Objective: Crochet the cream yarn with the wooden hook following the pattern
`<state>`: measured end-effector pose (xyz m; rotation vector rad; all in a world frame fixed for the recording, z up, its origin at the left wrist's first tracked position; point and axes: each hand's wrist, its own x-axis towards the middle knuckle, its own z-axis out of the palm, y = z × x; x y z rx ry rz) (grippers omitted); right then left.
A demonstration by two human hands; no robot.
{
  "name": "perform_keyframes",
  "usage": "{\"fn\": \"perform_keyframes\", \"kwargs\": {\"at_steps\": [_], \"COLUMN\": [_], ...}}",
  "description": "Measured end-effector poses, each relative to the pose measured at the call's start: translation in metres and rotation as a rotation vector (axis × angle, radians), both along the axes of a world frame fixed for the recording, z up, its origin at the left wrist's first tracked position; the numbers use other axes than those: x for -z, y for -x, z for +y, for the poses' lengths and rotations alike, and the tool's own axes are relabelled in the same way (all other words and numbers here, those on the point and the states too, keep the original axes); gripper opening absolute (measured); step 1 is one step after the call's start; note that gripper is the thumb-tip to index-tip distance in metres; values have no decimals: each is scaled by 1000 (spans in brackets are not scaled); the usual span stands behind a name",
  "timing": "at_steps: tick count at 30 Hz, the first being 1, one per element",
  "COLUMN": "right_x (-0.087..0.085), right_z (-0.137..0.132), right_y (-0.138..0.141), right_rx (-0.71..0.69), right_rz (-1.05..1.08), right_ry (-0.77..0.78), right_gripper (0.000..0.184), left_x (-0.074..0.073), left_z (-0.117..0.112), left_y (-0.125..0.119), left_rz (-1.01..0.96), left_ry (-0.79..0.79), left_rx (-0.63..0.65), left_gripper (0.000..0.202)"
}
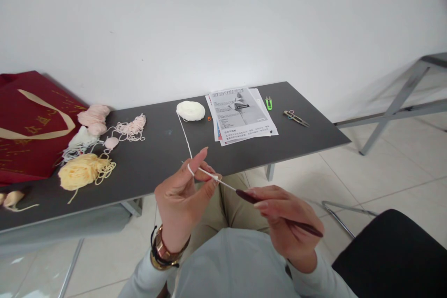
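My left hand [183, 191] is raised in front of the dark table [157, 158], with a white yarn strand [184, 137] looped over its index finger and pinched by its thumb and fingers. That strand runs back to a white yarn ball [190, 110] on the table. My right hand [284, 223] is closed on a crochet hook [279, 212] with a dark red handle, whose metal tip reaches the yarn at my left fingers.
Printed paper sheets [240, 114], a green thread snip [268, 103] and small scissors [296, 118] lie at the table's right. Pink yarn [94, 118] and yellow yarn [84, 171] sit left, by a red bag [31, 125]. A black seat [394, 251] is at right.
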<state>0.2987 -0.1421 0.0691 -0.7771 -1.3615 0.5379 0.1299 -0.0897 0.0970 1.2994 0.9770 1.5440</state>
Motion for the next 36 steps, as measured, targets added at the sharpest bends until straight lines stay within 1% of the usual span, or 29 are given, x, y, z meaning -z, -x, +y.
{"fn": "perform_keyframes", "kwargs": {"at_steps": [3,7,9,12,16,19,21,26,30,36], "right_x": [-3,-8,-8,-7,-7,-7,-7,-5,-5,-2], "right_z": [-2,-4,-2,2,9,13,15,19,22,24], "right_y": [3,4,5,8,10,10,9,6,6,6], "right_rx": [27,62,82,87,65,61,61,41,36,50], "right_rz": [59,101,168,315,438,477,486,503,500,505], "right_ry": [61,112,142,186,232,273,299,319,313,354], "right_gripper": [29,25,22,15,10,7,6,6,6,5], "left_x": [-1,-4,-6,-6,-5,-6,-7,-5,-3,-8], "left_z": [-2,-2,0,3,9,13,16,22,22,17], "left_y": [1,0,1,4,10,13,13,12,12,14], "left_rz": [62,126,143,103,-4,-63,-102,-146,-146,-44], "left_ry": [-30,-47,-26,89,289,429,494,636,657,582], "left_rx": [-16,-6,8,72,246,362,401,495,529,586], "left_gripper": [58,59,58,53,50,46,44,48,47,48]}}
